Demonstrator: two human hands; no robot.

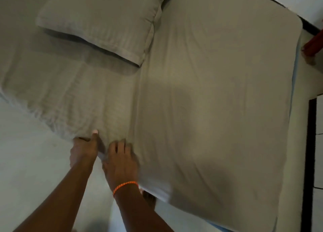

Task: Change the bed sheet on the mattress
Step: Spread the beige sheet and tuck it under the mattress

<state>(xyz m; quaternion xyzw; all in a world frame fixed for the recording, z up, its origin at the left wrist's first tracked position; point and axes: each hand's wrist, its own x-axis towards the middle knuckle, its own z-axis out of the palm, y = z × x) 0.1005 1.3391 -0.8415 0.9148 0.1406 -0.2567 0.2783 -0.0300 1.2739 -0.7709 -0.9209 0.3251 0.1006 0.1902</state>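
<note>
Dim, warm-grey indoor light, no glare. Soft shadow falls across the bed sheet point(209, 109) mid-frame. Hands point(120, 162) show motion blur; wide-angle bends edges, whole pic soft.

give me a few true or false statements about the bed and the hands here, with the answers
1. A pillow lies on the bed near the top of the view. True.
2. The right hand wears an orange wristband. True.
3. Both hands are raised in the air above the pillow. False: the right hand and the left hand are at the near edge of the mattress, on the bed sheet.
4. The bed sheet is bright red. False: it is a pale grey-beige.
5. The left hand's thumb lies on top of the sheet at the edge, its fingers hidden underneath. True.
</note>
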